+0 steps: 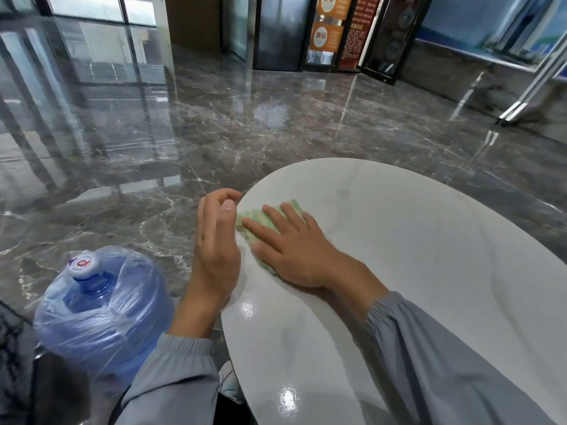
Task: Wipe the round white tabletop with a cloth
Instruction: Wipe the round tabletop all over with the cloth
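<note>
A wrapped water jug (101,308) stands on the floor at left. Beside it the left hand (216,243) hovers at the rim, fingers loosely curled, holding nothing. The green cloth (256,220) lies flat near the left edge of the white worktop (429,271), pinned under the right hand (294,250), whose fingers are straight and spread. The cloth looks soft and light and likely bunches, so a flat palm over its middle suits it; the glossy top should let it slide.

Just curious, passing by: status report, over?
Right hand pressing green cloth flat near table edge. Left hand open, empty, at rim. Water jug on floor, not in the way.
</note>
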